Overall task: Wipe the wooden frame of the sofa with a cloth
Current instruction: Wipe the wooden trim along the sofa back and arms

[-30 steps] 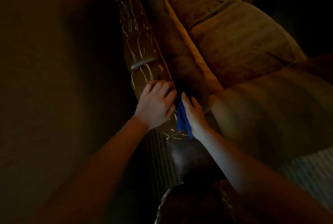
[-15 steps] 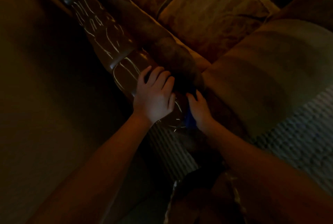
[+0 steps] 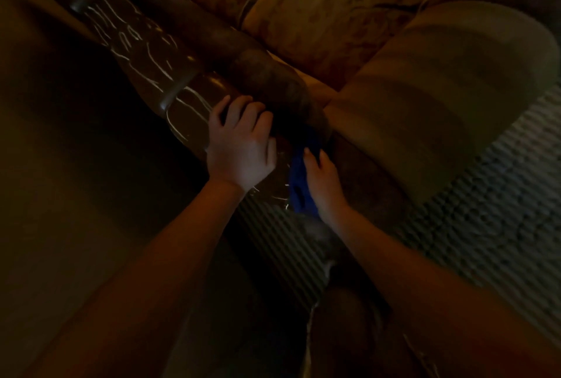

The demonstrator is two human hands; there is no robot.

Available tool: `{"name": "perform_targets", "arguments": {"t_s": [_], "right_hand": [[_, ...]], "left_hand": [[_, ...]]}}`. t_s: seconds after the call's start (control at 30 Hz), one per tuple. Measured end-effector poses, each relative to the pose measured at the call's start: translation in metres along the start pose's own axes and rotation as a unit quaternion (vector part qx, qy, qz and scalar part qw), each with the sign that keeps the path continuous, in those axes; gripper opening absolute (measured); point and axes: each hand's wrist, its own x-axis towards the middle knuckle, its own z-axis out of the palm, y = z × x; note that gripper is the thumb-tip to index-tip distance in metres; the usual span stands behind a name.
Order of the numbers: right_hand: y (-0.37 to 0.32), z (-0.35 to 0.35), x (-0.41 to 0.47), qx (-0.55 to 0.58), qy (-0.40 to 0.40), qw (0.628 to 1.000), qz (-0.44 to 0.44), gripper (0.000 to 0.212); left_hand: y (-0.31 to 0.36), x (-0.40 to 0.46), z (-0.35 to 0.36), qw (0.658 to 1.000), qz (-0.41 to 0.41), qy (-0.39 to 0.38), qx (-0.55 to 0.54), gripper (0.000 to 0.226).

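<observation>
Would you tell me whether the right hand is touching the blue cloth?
Touching: the head view shows the right hand lying on the blue cloth.
</observation>
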Motion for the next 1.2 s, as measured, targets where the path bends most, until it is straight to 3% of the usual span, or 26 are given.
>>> {"name": "perform_targets", "arguments": {"t_s": [0.17,0.23,0.3,0.4,0.5,0.63,0.8,0.97,1.1,1.2], "right_hand": [[0.003,0.037,-0.04,-0.024,-0.004,0.987,-0.16,0.05],[-0.008,0.042,-0.026,-0.083,0.035,0.977,-0.196,0.047],[-0.011,0.039,-0.012,-0.069,0.048,0.974,-0.212,0.041],[-0.002,0.026,0.007,0.017,0.072,0.991,-0.112,0.035],[0.01,0.022,0.009,0.024,0.112,0.993,0.006,0.037],[0.012,0.038,-0.016,0.113,0.173,0.977,-0.04,0.02],[-0.005,0.057,-0.034,0.034,0.173,0.975,-0.138,0.026],[-0.003,0.051,-0.031,0.068,0.154,0.978,-0.126,0.032],[-0.002,0.041,-0.016,0.059,0.168,0.983,-0.038,0.038],[0.0,0.042,-0.02,0.068,0.188,0.978,-0.052,0.025]], "left_hand": [[-0.003,0.0,-0.001,1.0,0.004,0.013,-0.01,0.032],[-0.003,0.0,-0.002,1.0,0.005,0.005,-0.012,0.033],[-0.005,0.001,-0.002,1.0,0.006,-0.015,-0.006,0.035],[-0.006,0.0,-0.001,1.0,0.016,-0.015,0.0,0.035],[-0.006,-0.001,0.0,0.999,0.03,-0.006,-0.014,0.03],[-0.008,-0.002,0.002,0.998,0.059,-0.011,-0.017,0.025],[-0.009,-0.003,0.002,0.996,0.081,-0.025,-0.036,0.023],[-0.01,-0.001,0.004,0.995,0.095,-0.03,-0.005,0.026],[-0.013,-0.001,0.003,0.993,0.104,-0.048,-0.004,0.023],[-0.015,0.006,-0.001,0.985,0.157,-0.064,-0.002,0.027]]}}
